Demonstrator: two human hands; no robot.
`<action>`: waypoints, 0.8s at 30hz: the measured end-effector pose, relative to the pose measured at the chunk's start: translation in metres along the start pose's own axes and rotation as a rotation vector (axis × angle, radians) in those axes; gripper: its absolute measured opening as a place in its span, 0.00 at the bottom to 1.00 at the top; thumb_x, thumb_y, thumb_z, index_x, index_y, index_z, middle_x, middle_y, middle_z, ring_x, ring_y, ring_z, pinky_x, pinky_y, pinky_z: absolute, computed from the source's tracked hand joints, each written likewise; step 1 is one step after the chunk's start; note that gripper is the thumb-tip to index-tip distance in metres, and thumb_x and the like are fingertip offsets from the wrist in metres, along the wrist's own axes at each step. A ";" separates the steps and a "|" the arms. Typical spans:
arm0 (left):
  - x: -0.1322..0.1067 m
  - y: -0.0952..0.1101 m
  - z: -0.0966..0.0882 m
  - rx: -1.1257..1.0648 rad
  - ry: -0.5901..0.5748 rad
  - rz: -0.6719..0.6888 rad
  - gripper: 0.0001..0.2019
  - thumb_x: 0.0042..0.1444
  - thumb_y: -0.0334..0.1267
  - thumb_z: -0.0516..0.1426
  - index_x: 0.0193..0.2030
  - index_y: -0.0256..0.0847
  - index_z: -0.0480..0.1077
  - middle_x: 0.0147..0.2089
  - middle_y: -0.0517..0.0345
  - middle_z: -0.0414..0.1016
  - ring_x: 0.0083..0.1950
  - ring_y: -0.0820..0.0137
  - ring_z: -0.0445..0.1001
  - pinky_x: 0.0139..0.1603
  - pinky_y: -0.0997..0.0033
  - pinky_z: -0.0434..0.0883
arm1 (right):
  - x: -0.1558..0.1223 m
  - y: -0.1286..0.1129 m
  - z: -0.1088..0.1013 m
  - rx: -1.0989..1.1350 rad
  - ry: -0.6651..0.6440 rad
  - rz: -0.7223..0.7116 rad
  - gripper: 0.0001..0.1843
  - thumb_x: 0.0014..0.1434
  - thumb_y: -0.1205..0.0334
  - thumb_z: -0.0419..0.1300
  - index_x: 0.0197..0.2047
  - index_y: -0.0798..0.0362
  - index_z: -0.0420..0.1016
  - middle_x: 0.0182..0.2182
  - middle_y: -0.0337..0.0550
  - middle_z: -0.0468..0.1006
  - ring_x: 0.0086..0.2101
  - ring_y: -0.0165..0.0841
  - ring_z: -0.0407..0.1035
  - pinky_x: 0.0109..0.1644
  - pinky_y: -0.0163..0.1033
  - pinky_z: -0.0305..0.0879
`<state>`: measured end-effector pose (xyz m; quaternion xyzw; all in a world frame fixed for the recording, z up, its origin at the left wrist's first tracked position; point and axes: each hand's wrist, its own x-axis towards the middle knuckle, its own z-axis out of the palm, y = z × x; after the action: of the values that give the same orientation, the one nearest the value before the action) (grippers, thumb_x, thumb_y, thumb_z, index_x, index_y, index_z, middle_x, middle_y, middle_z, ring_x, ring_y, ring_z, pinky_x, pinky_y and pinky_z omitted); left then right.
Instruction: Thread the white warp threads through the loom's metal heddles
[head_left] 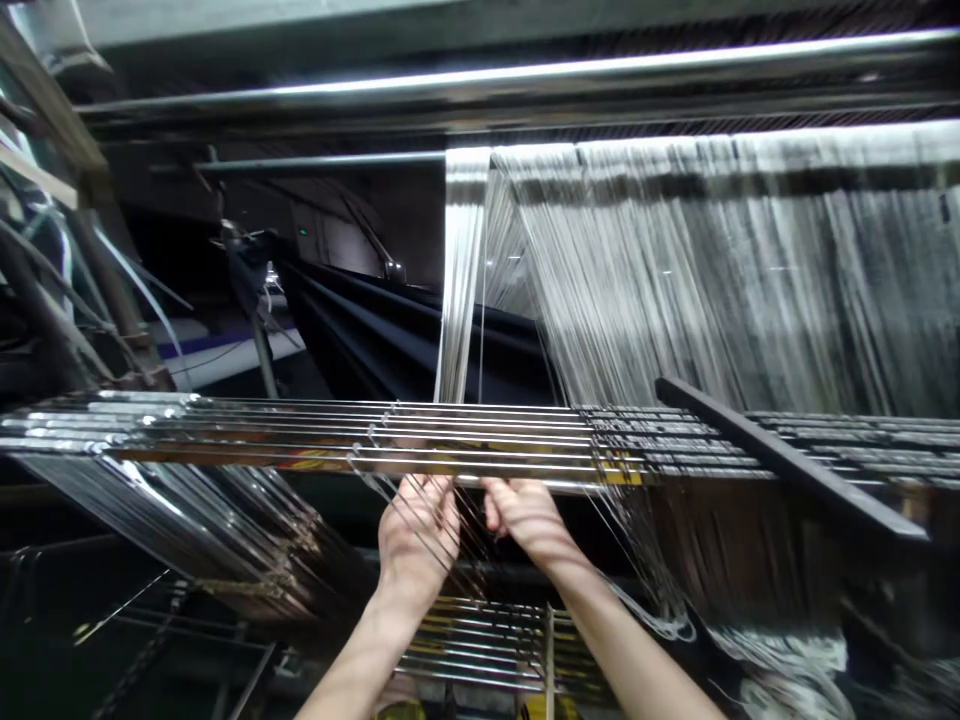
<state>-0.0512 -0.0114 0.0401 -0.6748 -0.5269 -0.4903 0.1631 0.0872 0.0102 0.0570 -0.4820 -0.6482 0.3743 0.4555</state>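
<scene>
My left hand [421,530] is closed, its fingers curled just under the metal heddle rods [487,430] of a loom. Thin heddle wires [471,535] hang across and beside it; what the fingers grip is hidden. A short gap to the right, my right hand [525,512] makes a pinch at the height of the lowest rod, and anything between its fingertips is too small to make out. Behind the rods, a narrow band of pale warp threads [459,280] runs down towards my hands. A wide sheet of warp threads [660,290] hangs to the right.
A dark flat bar [787,455] lies slantwise over the rods at right. Bunched heddles [255,540] hang at left. White thread bundles [787,650] lie at lower right. Dark cloth [375,330] drapes behind, and a long metal roller [525,85] crosses above. More rods [480,650] lie below.
</scene>
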 end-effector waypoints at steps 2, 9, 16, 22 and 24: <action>0.005 0.000 -0.002 0.117 -0.080 -0.031 0.09 0.50 0.36 0.52 0.30 0.38 0.73 0.27 0.52 0.74 0.31 0.63 0.74 0.33 0.64 0.72 | -0.001 0.002 -0.001 0.011 0.031 0.016 0.26 0.55 0.51 0.51 0.10 0.53 0.65 0.04 0.33 0.58 0.08 0.23 0.52 0.15 0.30 0.51; 0.005 0.000 -0.012 0.143 -0.058 0.026 0.10 0.51 0.33 0.53 0.36 0.40 0.75 0.32 0.53 0.77 0.32 0.66 0.74 0.34 0.69 0.72 | 0.000 0.000 0.004 0.080 0.116 0.038 0.24 0.53 0.54 0.54 0.09 0.53 0.63 0.05 0.35 0.60 0.09 0.24 0.54 0.17 0.31 0.53; 0.006 0.008 0.003 0.026 -0.108 0.077 0.10 0.54 0.33 0.51 0.33 0.40 0.74 0.27 0.55 0.77 0.32 0.66 0.75 0.37 0.68 0.72 | -0.006 0.020 -0.009 0.056 0.185 0.052 0.16 0.56 0.55 0.51 0.22 0.54 0.70 0.08 0.32 0.63 0.10 0.25 0.54 0.16 0.31 0.49; 0.013 0.015 0.006 -0.056 -0.123 0.031 0.09 0.53 0.34 0.52 0.33 0.42 0.74 0.27 0.56 0.77 0.30 0.67 0.75 0.36 0.69 0.71 | -0.005 0.036 -0.019 -0.070 0.118 -0.035 0.21 0.59 0.51 0.49 0.20 0.51 0.70 0.08 0.32 0.62 0.11 0.25 0.55 0.17 0.32 0.52; 0.013 0.016 0.005 -0.120 -0.146 0.003 0.08 0.52 0.36 0.53 0.31 0.43 0.74 0.25 0.56 0.76 0.29 0.67 0.75 0.35 0.69 0.71 | -0.004 0.040 -0.020 -0.090 0.101 -0.051 0.23 0.60 0.51 0.48 0.19 0.51 0.70 0.08 0.33 0.61 0.11 0.25 0.56 0.18 0.33 0.53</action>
<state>-0.0348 -0.0066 0.0534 -0.7180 -0.5061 -0.4704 0.0844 0.1184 0.0175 0.0254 -0.5036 -0.6525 0.3081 0.4751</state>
